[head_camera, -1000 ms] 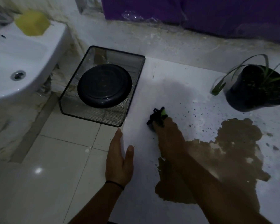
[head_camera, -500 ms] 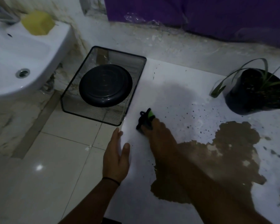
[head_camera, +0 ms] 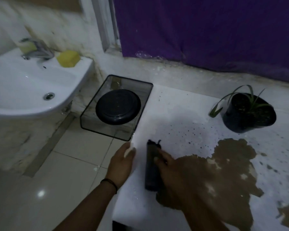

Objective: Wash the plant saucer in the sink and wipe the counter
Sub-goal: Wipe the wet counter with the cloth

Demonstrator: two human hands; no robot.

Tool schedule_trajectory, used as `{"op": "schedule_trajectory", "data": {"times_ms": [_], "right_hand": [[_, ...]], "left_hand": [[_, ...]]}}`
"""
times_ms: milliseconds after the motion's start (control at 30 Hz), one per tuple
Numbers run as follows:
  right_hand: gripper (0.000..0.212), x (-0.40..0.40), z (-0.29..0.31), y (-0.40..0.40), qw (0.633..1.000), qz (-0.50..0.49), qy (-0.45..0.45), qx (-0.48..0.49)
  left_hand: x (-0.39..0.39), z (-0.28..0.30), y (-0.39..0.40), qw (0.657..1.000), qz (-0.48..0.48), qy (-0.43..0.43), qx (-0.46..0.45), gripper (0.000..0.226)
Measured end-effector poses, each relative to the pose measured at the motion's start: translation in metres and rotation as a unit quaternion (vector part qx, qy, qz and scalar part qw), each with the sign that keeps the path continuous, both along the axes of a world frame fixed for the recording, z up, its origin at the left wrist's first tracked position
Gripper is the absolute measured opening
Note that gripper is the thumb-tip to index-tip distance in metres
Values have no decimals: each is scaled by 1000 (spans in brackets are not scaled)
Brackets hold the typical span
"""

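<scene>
Right hand: the right hand [head_camera: 169,165] lies on a dark cloth [head_camera: 151,165], fingers spread over it and pressing it flat on the table [head_camera: 178,112]; whether any finger curls under the cloth I cannot tell.
Left hand: the left hand [head_camera: 122,161] rests flat and wide at the table's left edge, holding nothing, fingertips on the white top; a dark band circles its wrist.
Cloth: a long dark strip, blurred, running toward 12 o'clock from under the right hand, just beside the left hand at its 3 o'clock.
Plant saucer: the round black plant saucer [head_camera: 118,110] sits in a wire mesh basket [head_camera: 90,112] on the floor, at 11 o'clock from the hands, between sink and table.
Sink: the white sink [head_camera: 23,84] stands at 9 to 10 o'clock from the basket, with a metal tap [head_camera: 37,50] and a yellow sponge [head_camera: 68,58] on its rim.
Spill: a brown muddy puddle [head_camera: 223,165] spreads over the table at 3 o'clock from the right hand, touching its wrist side; dark specks scatter toward 12 o'clock.
Plant: a black pot [head_camera: 249,112] with thin green leaves stands upright on the table at 1 to 2 o'clock, apart from the puddle.
Backdrop: a purple curtain [head_camera: 207,30] hangs behind the table.
</scene>
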State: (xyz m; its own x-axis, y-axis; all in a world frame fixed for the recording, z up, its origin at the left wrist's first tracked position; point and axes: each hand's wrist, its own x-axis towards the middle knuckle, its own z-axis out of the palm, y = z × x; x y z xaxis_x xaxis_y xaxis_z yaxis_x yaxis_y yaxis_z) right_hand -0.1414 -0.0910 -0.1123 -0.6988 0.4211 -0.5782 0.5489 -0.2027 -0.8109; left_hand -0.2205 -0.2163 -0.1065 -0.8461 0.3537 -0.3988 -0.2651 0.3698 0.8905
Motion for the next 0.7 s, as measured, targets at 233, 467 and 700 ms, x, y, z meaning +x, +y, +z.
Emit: {"op": "schedule_trajectory", "data": {"times_ms": [233, 467, 700], "right_hand": [[16, -1, 63, 18, 985, -29, 143, -91], [19, -8, 95, 4, 977, -31, 211, -5], [50, -39, 119, -35, 956, -19, 151, -250]], "left_hand": [[23, 70, 23, 978, -70, -160, 110, 33], [12, 109, 14, 975, -10, -101, 197, 20], [-17, 129, -24, 959, 66, -103, 255, 22]]}}
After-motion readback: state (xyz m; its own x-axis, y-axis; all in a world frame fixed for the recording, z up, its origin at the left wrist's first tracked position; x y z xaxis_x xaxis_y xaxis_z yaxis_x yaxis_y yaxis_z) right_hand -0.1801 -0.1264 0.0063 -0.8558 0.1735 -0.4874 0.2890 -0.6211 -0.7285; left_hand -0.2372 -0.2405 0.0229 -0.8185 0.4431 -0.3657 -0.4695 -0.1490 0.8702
